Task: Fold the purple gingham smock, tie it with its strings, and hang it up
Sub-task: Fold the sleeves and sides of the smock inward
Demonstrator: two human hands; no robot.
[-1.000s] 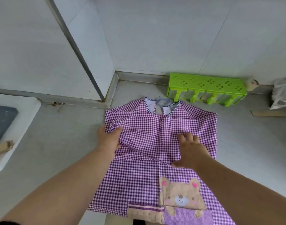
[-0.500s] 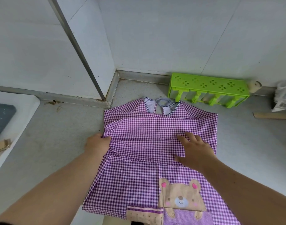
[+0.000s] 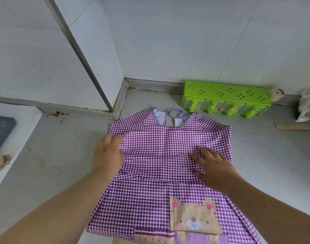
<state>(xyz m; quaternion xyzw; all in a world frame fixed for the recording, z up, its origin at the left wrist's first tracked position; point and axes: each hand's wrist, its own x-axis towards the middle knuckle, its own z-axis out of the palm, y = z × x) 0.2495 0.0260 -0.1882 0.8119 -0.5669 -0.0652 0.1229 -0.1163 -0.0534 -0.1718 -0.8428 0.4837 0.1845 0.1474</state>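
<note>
The purple gingham smock [image 3: 161, 152] lies flat on the grey counter, neck toward the wall, with its sleeves folded in across the body. A brown bear patch [image 3: 193, 219] shows at its lower part. Its strings [image 3: 173, 111] lie bunched at the neck opening. My left hand [image 3: 107, 152] rests at the smock's left edge, blurred, fingers on the folded cloth. My right hand [image 3: 216, 166] lies flat with fingers spread on the right side of the folded sleeve, pressing it down.
A green plastic rack [image 3: 226, 99] stands against the back wall right of the smock. A plastic bag [image 3: 307, 104] and a cardboard strip [image 3: 295, 126] lie at the far right. A white tray [image 3: 15, 131] sits at the left edge. A metal pole [image 3: 80, 55] meets the wall corner.
My left hand slid outward to the smock's left edge and then a little back up along it. My right hand stayed pressing the right side. The cloth lies smoother.
</note>
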